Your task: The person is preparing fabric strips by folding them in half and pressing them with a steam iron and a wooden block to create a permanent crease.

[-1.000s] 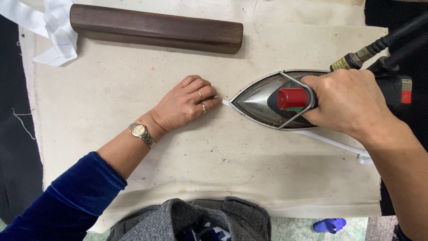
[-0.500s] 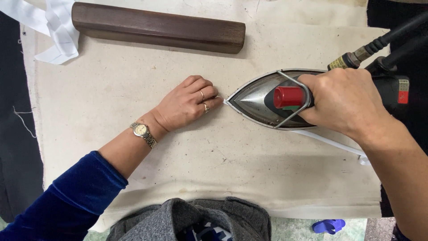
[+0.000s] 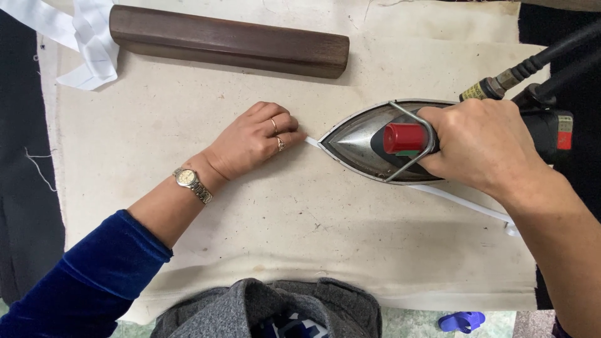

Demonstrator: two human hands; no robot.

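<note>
Iron (image 3: 369, 143) lying crosswise, tip pointing left

Setting: tailoring or garment workshop | Evidence: padded pressing table under cream cloth (image 3: 188, 112); heavy steam iron (image 3: 375, 141) with hoses (image 3: 538, 62); wooden pressing block (image 3: 228, 40); white fabric strips (image 3: 87, 44); grey garment (image 3: 263, 307)

On the padded board (image 3: 188, 263) the iron (image 3: 369, 144) sits right of centre under the right hand (image 3: 482, 147), a narrow strip (image 3: 463, 201) beneath it, the left hand (image 3: 253, 141) just left of its tip, a wooden block (image 3: 228, 42) lying behind both.
</note>
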